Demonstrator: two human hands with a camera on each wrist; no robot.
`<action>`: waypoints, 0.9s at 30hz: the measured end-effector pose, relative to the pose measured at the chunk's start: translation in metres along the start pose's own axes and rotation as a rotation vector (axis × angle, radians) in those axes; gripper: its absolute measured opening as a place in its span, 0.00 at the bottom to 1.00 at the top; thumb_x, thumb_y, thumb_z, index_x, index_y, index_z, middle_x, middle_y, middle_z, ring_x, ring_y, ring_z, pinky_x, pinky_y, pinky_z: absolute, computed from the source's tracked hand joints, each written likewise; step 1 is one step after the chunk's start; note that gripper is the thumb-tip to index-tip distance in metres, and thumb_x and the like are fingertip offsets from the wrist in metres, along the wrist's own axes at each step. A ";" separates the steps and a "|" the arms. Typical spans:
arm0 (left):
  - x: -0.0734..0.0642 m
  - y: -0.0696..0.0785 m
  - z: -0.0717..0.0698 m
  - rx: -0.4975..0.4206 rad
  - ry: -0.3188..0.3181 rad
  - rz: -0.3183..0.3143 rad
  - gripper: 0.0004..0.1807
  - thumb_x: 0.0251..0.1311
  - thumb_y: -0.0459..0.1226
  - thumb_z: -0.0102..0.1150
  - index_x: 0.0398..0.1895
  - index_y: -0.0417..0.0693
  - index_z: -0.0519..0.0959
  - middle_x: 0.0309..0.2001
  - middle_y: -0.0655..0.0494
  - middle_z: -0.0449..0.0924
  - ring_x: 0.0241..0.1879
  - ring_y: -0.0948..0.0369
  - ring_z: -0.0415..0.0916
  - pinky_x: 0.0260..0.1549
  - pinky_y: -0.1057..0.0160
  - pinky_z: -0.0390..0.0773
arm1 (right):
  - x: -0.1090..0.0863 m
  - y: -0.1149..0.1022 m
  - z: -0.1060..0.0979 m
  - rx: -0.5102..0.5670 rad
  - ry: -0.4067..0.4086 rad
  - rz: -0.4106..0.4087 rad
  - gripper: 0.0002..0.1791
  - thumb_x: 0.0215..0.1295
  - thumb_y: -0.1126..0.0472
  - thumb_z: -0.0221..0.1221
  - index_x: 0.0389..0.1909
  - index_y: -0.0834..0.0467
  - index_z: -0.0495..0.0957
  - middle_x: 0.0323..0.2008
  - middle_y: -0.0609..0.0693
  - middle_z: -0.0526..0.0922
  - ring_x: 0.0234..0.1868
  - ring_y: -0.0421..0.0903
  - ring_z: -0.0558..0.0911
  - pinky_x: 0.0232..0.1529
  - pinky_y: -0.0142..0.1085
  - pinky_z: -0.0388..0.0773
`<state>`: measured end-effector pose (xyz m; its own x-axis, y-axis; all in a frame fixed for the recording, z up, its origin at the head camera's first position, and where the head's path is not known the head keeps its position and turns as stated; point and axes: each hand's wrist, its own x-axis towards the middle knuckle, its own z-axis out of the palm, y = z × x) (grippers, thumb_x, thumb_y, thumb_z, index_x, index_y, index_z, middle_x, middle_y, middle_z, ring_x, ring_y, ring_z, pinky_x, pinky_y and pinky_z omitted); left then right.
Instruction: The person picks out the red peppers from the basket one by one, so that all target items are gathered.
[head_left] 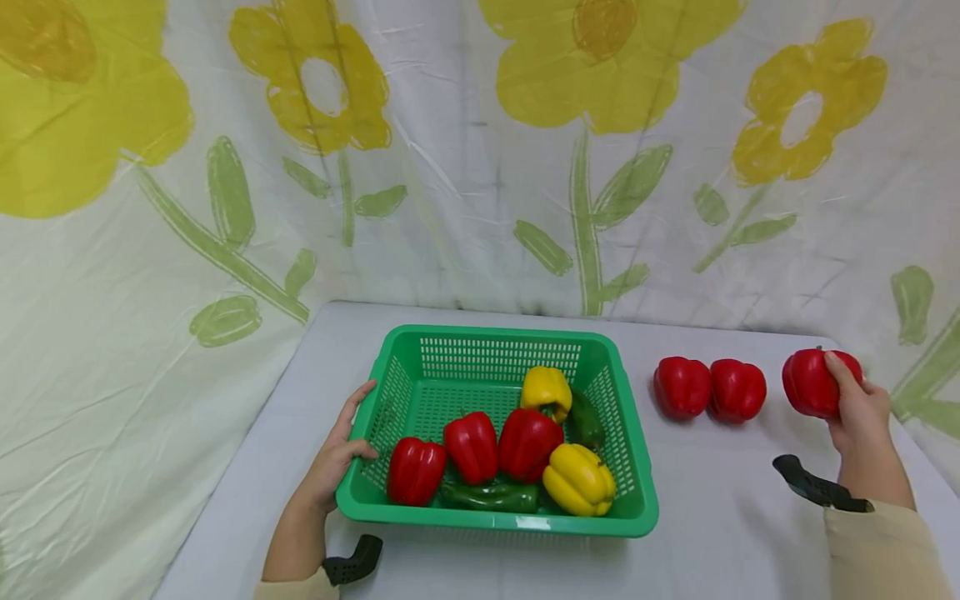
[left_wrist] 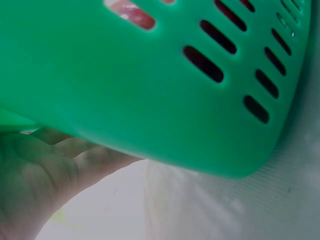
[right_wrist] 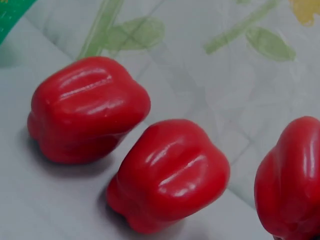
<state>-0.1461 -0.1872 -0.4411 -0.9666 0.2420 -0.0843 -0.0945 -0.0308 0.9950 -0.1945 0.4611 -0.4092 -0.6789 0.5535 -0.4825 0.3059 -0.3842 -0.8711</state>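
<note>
My left hand [head_left: 333, 467] grips the left rim of a green plastic basket [head_left: 495, 518], its thumb over the edge. The left wrist view shows the hand [left_wrist: 40, 175] against the basket's slotted wall [left_wrist: 140, 100]. At the table's far right, my right hand [head_left: 862, 417] holds a red bell pepper [head_left: 810, 383], which shows at the right edge of the right wrist view. Left of it, two red bell peppers, one [head_left: 681, 388] beside the other [head_left: 737, 391], lie on the table.
Inside the basket lie three red bell peppers [head_left: 471, 447], two yellow bell peppers [head_left: 579, 481] and long green peppers [head_left: 487, 497], partly hidden. The white table [head_left: 720, 517] ends at a flower-printed curtain [head_left: 450, 208] behind.
</note>
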 end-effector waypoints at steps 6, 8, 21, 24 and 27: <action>0.000 -0.001 0.001 -0.004 0.003 -0.005 0.47 0.46 0.21 0.37 0.72 0.60 0.45 0.73 0.49 0.38 0.67 0.44 0.44 0.53 0.52 0.67 | 0.006 0.000 0.000 0.010 0.031 0.105 0.56 0.48 0.44 0.65 0.70 0.34 0.35 0.69 0.28 0.43 0.65 0.32 0.49 0.43 0.24 0.75; 0.000 -0.001 0.001 -0.005 0.004 -0.011 0.47 0.46 0.21 0.37 0.72 0.61 0.45 0.73 0.49 0.38 0.67 0.44 0.45 0.53 0.52 0.67 | 0.007 0.001 0.000 0.007 0.035 0.128 0.57 0.47 0.44 0.65 0.70 0.34 0.35 0.69 0.28 0.43 0.65 0.31 0.49 0.33 0.22 0.72; -0.001 -0.002 0.001 -0.004 0.002 -0.021 0.47 0.46 0.21 0.38 0.72 0.61 0.45 0.73 0.50 0.37 0.67 0.44 0.44 0.53 0.53 0.67 | 0.019 0.019 0.003 -0.085 0.089 0.204 0.64 0.40 0.34 0.63 0.71 0.36 0.29 0.73 0.32 0.35 0.73 0.36 0.39 0.68 0.33 0.49; -0.001 -0.002 0.002 0.000 0.004 -0.018 0.47 0.46 0.21 0.38 0.72 0.61 0.45 0.73 0.50 0.38 0.67 0.44 0.44 0.54 0.52 0.66 | 0.021 0.024 0.002 -0.136 0.090 0.197 0.65 0.37 0.29 0.60 0.71 0.38 0.27 0.73 0.35 0.33 0.74 0.38 0.37 0.69 0.34 0.49; -0.001 -0.001 0.002 -0.002 0.006 -0.014 0.47 0.46 0.21 0.37 0.72 0.61 0.45 0.73 0.50 0.38 0.67 0.44 0.44 0.54 0.51 0.65 | 0.023 0.026 0.003 -0.171 0.086 0.181 0.65 0.37 0.27 0.57 0.71 0.38 0.27 0.74 0.37 0.32 0.74 0.40 0.36 0.69 0.35 0.49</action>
<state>-0.1448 -0.1850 -0.4423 -0.9666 0.2367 -0.0988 -0.1088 -0.0296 0.9936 -0.2041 0.4620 -0.4428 -0.5457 0.5507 -0.6316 0.5310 -0.3559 -0.7690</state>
